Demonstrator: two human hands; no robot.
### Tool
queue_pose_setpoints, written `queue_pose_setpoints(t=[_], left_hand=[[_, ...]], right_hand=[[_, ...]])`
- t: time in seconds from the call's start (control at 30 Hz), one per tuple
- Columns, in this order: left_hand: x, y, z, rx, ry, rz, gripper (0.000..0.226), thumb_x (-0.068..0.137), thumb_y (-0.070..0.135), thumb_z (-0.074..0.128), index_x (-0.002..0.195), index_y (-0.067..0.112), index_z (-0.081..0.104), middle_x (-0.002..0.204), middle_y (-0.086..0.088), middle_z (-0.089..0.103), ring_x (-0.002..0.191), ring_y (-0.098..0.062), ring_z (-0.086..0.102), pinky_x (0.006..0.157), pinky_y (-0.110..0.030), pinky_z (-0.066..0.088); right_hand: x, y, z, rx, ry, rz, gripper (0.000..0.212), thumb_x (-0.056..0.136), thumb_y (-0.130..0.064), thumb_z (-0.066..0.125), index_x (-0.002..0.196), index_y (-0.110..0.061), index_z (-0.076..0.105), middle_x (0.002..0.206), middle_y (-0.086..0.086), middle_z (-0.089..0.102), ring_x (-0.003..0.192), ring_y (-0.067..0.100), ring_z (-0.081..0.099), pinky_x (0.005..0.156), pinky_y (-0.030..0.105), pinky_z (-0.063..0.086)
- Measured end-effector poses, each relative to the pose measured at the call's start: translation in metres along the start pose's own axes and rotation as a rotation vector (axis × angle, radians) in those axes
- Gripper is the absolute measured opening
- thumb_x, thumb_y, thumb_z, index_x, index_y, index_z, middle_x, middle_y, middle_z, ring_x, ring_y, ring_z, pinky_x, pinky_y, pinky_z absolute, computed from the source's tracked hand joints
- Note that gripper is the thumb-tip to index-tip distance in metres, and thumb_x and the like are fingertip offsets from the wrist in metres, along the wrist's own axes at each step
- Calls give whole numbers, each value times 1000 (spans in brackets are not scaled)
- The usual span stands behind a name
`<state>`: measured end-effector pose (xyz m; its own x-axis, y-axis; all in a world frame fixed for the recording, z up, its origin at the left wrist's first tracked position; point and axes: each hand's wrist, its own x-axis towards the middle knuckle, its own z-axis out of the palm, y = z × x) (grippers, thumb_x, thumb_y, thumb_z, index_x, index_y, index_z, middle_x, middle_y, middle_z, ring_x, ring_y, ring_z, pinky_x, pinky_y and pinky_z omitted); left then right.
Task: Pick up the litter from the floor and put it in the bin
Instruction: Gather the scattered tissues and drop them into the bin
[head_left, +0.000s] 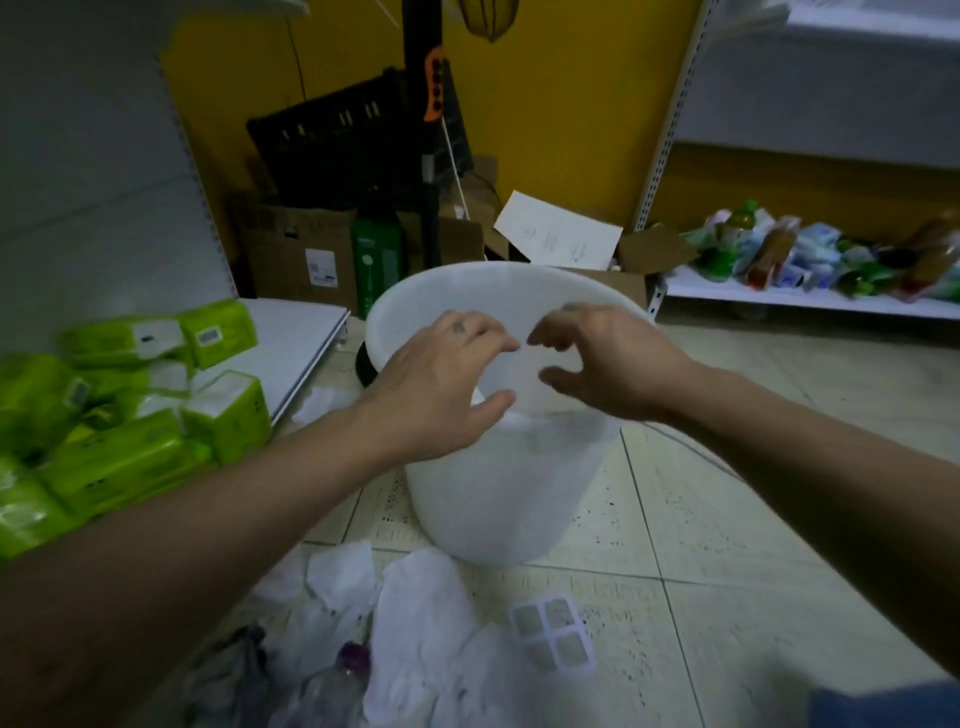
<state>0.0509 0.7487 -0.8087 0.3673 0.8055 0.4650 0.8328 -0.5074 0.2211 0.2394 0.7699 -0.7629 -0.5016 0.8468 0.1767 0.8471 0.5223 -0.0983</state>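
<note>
A white plastic bin (498, 493) stands on the tiled floor in the middle of the head view. My left hand (441, 384) and my right hand (602, 364) hover over its mouth, fingers spread and curled, with nothing visible in them. Litter lies on the floor in front of the bin: crumpled white tissues (415, 623), a clear plastic bottle with a purple cap (348, 670), and a small white tray with square compartments (553, 634). Another crumpled white piece (324, 400) lies left of the bin.
Green tissue packs (119, 415) are piled on a low white shelf at the left. Cardboard boxes (296, 249) and a black crate (332, 145) stand against the yellow wall behind the bin. A low shelf at the right holds bottles and packets (831, 254).
</note>
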Motion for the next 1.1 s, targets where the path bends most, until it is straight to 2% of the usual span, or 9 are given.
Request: queue_pose_setpoints(t=[0.1, 0.2, 0.27, 0.37, 0.53, 0.7, 0.83, 0.97, 1.1], left_hand=[[-23, 17, 2, -20, 86, 134, 31, 83, 44, 57, 107, 24, 55, 105, 5, 58, 94, -10, 46, 78, -25, 40], [-54, 8, 12, -27, 23, 156, 23, 83, 37, 59, 96, 18, 56, 93, 1, 55, 86, -14, 47, 69, -24, 34], [-81, -8, 25, -1, -138, 141, 23, 83, 37, 60, 96, 17, 59, 90, 1, 59, 82, -17, 54, 65, -22, 32], [-126, -35, 51, 124, -447, 79, 34, 84, 46, 56, 109, 23, 59, 105, 2, 61, 93, -19, 56, 69, -27, 40], [-165, -54, 104, 273, -753, -120, 58, 83, 58, 50, 132, 27, 44, 135, -2, 50, 118, -22, 48, 93, -39, 44], [-214, -46, 173, 152, -881, -405, 70, 84, 55, 53, 144, 32, 25, 155, -5, 25, 136, -28, 32, 105, -43, 35], [-232, -36, 206, 91, -809, -644, 70, 88, 37, 53, 148, 31, 18, 153, -9, 30, 138, -30, 32, 108, -43, 33], [-239, -29, 212, 184, -691, -634, 42, 88, 19, 52, 129, 23, 49, 121, -6, 63, 107, -24, 59, 86, -34, 48], [-233, -20, 211, 195, -644, -618, 26, 89, 27, 53, 114, 27, 59, 113, 3, 67, 105, -21, 60, 94, -36, 40]], right_hand=[[-5, -13, -10, -21, 10, -123, 13, 84, -32, 68, 85, -31, 56, 79, -13, 57, 73, 5, 55, 61, 18, 40], [-23, -16, 10, -31, -279, -107, 19, 81, -37, 70, 73, -32, 54, 70, -10, 58, 61, 4, 57, 56, 20, 45], [-35, -9, 38, -33, -520, -98, 13, 83, -40, 67, 85, -27, 62, 77, -7, 66, 59, 6, 65, 57, 21, 49], [-53, 3, 87, -194, -702, -163, 37, 88, -41, 61, 118, -20, 58, 108, 0, 65, 90, 15, 62, 74, 27, 44], [-100, 32, 168, -218, -733, -240, 68, 86, -40, 61, 144, -24, 29, 143, 9, 38, 115, 27, 54, 87, 38, 50], [-151, 34, 231, -39, -735, -140, 73, 85, -48, 60, 147, -31, 24, 154, 9, 26, 131, 27, 40, 102, 39, 40], [-172, 15, 275, 88, -762, -116, 68, 88, -47, 56, 147, -37, 24, 159, 10, 14, 139, 29, 28, 111, 43, 29], [-179, 15, 301, 110, -724, -72, 66, 89, -48, 51, 148, -40, 21, 160, 12, 3, 144, 31, 13, 115, 46, 19], [-168, 34, 316, 50, -692, 60, 77, 91, -41, 47, 152, -29, 1, 161, 12, -4, 148, 29, -2, 116, 51, 6]])
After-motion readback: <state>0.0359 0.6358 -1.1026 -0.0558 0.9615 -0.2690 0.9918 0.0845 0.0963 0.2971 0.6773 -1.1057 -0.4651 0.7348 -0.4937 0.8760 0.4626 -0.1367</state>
